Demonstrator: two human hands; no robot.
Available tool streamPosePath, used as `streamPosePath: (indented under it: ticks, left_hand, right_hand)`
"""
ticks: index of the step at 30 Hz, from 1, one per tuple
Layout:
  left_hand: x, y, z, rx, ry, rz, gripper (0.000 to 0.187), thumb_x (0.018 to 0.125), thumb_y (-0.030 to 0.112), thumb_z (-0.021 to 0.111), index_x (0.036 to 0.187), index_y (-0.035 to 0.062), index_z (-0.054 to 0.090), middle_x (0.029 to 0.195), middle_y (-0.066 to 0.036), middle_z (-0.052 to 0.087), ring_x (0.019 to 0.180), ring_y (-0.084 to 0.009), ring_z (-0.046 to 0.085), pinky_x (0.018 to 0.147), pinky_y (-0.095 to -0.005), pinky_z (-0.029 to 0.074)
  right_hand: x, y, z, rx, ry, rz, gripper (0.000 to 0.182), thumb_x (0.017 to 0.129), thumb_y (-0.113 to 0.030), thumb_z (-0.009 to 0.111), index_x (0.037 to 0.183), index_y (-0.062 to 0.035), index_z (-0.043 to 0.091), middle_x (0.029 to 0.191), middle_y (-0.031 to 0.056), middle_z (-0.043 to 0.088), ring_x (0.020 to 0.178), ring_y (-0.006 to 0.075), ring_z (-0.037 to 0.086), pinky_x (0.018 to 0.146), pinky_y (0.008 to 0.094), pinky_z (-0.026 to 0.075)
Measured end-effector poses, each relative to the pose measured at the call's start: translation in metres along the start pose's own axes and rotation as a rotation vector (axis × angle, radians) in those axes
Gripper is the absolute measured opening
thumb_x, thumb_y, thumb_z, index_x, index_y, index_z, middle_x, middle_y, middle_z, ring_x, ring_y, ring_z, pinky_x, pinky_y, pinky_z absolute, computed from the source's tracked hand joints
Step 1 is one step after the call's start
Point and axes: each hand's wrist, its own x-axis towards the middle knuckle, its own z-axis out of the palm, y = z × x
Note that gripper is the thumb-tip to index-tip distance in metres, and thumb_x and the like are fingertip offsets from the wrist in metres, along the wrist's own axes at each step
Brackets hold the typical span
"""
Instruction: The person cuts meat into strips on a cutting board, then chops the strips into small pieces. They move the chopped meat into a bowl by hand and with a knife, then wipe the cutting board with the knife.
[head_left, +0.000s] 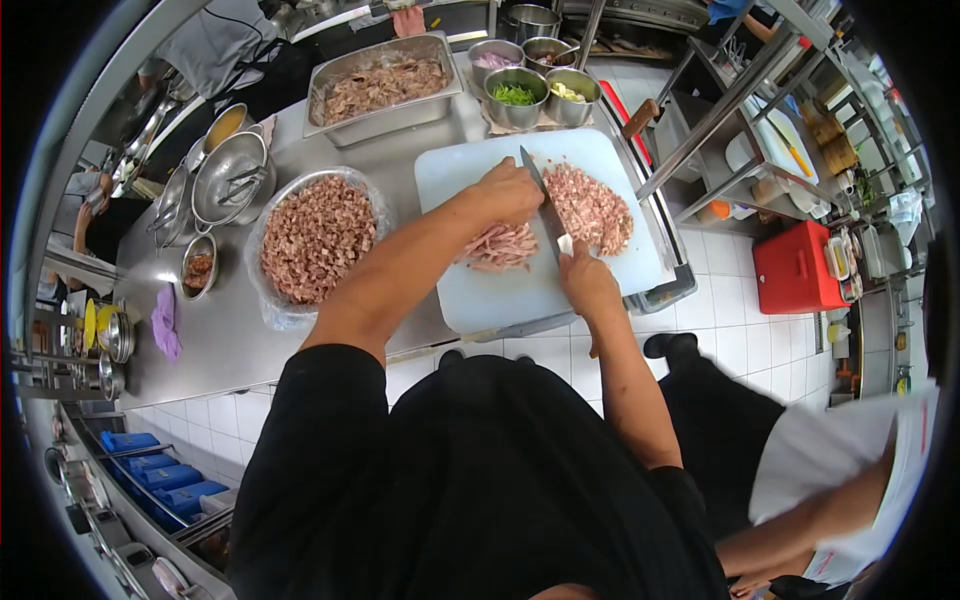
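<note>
Knife (551, 210) clamped in my right hand (590, 282), blade pointing to board's (480, 303) far edge; left hand (508, 192) palm-down by blade, can't tell if closed.

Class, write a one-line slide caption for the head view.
Knife in right hand, left hand beside it, diced meat on cutting board.

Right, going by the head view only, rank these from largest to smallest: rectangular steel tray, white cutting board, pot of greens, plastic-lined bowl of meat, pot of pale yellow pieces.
1. White cutting board
2. Plastic-lined bowl
3. Rectangular steel tray
4. Pot of greens and pot of pale yellow pieces: too alike to rank
</note>
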Motion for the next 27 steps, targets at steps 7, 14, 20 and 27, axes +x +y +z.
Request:
streamPosePath:
  ticks: [7, 14, 20, 27]
  left_hand:
    - [-0.029, -0.032, -0.001, -0.171, -0.02, -0.482, 0.019, 0.082, 0.031, 0.064, 0.087, 0.014, 0.072, 0.088, -0.007, 0.072, 0.094, -0.0297, 0.067, 0.08, -0.0451, 0.051]
    - [-0.066, -0.038, 0.034, -0.515, 0.346, -0.364, 0.019, 0.088, 0.022, 0.062, 0.099, 0.0092, 0.072, 0.103, -0.009, 0.071, 0.095, -0.0302, 0.068, 0.084, -0.0412, 0.053]
    - [-0.086, 0.022, 0.044, -0.79, 0.504, -0.262, 0.026, 0.088, 0.018, 0.062, 0.111, 0.0085, 0.069, 0.112, -0.01, 0.068, 0.111, -0.0272, 0.063, 0.095, -0.0366, 0.051]
    - [-0.087, 0.027, 0.059, -0.813, 0.652, -0.259, 0.031, 0.085, 0.017, 0.068, 0.115, 0.009, 0.066, 0.121, -0.01, 0.062, 0.11, -0.029, 0.062, 0.095, -0.0365, 0.05]
  right_hand:
    - [-0.002, 0.001, 0.0, 0.008, 0.011, -0.026, 0.033, 0.099, -0.03, 0.047, 0.113, 0.0005, 0.047, 0.087, 0.0326, 0.068, 0.088, 0.0505, 0.066, 0.08, 0.0578, 0.051]
    - [-0.001, 0.002, -0.002, -0.099, 0.048, -0.114, 0.031, 0.098, -0.028, 0.049, 0.11, 0.0006, 0.049, 0.083, 0.0322, 0.067, 0.084, 0.0496, 0.067, 0.078, 0.0575, 0.053]
    - [-0.003, -0.004, -0.016, -0.197, 0.082, -0.218, 0.03, 0.098, -0.026, 0.05, 0.109, 0.0007, 0.051, 0.08, 0.0308, 0.067, 0.081, 0.0488, 0.068, 0.075, 0.0573, 0.053]
    - [0.022, -0.024, -0.011, -0.294, 0.029, -0.239, 0.031, 0.099, -0.025, 0.048, 0.114, 0.0009, 0.051, 0.085, 0.0295, 0.069, 0.082, 0.0485, 0.069, 0.078, 0.0555, 0.054]
